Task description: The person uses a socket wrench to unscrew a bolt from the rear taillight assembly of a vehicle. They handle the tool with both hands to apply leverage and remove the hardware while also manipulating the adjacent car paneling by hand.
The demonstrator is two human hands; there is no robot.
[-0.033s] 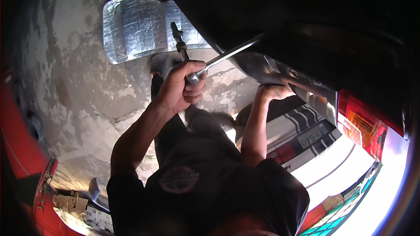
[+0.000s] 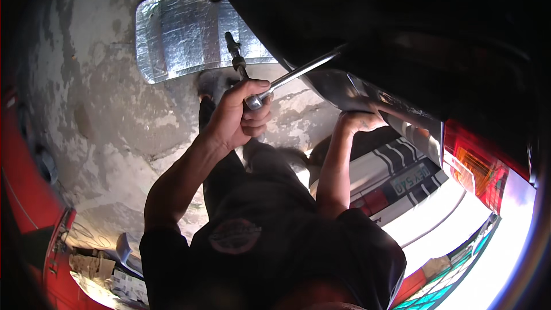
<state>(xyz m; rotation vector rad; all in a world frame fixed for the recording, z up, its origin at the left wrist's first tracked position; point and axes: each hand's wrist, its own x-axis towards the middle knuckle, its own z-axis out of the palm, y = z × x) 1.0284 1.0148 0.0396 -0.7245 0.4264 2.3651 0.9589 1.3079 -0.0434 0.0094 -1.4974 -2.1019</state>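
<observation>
In my left hand (image 2: pixel 244 109) is a bright steel bar (image 2: pixel 301 73), its rounded metal end showing at the thumb. The fingers are wrapped round it, and the far end runs up to the dark body of a car (image 2: pixel 390 17), where its tip is lost in shadow. A dark rod with a jointed metal end (image 2: pixel 234 50) sticks out beyond the same fist; I cannot tell whether it is part of the same tool. Further right, my right hand (image 2: pixel 361 120) reaches to the lower edge of the car's panel (image 2: pixel 344 93), its fingers hidden there.
A silver foil-faced sheet (image 2: pixel 178 34) lies on the worn concrete floor (image 2: pixel 103 103). A red and orange tail light (image 2: pixel 470 163) is at the right. Beyond my right arm stands a white vehicle (image 2: pixel 436 212) with black stripes. Red bodywork (image 2: pixel 26 178) edges the left, near papers (image 2: pixel 129 285).
</observation>
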